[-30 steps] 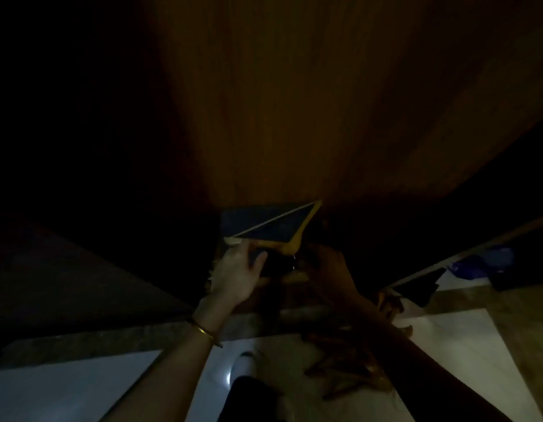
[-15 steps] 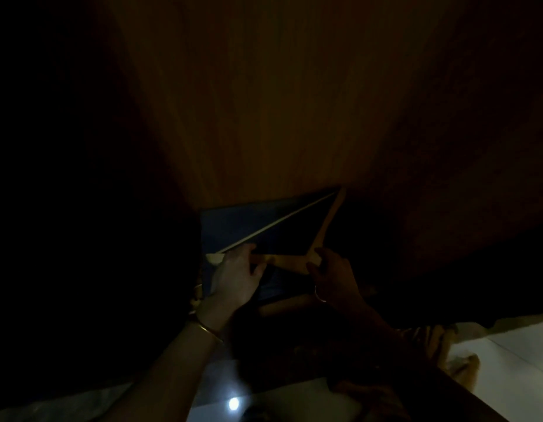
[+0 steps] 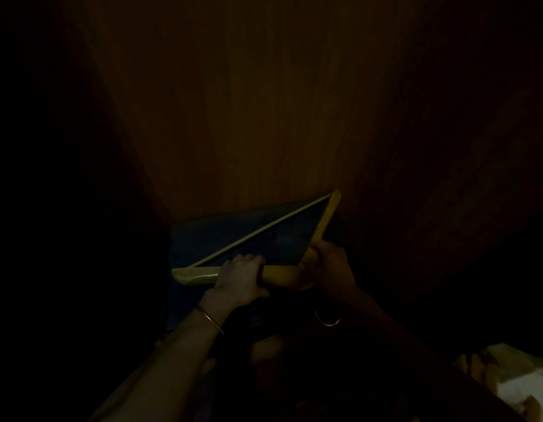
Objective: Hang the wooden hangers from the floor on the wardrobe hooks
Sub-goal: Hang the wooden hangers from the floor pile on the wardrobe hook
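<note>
The scene is very dark. A yellow wooden hanger is held up in front of the brown wardrobe panel. My left hand grips its lower arm near the left end. My right hand holds the hanger at its middle bend, where the other arm rises to the upper right. The hanger's metal hook curls below my right wrist. A thin crossbar runs between the two arm tips. No wardrobe hook is visible in the dark.
A dark blue surface lies behind the hanger at the foot of the panel. More wooden hangers lie on the pale floor at the bottom right. Left and right sides are black.
The view has tilted upward, so less floor shows. Both hands have lifted the hanger slightly and my right hand has shifted up onto its bend.
</note>
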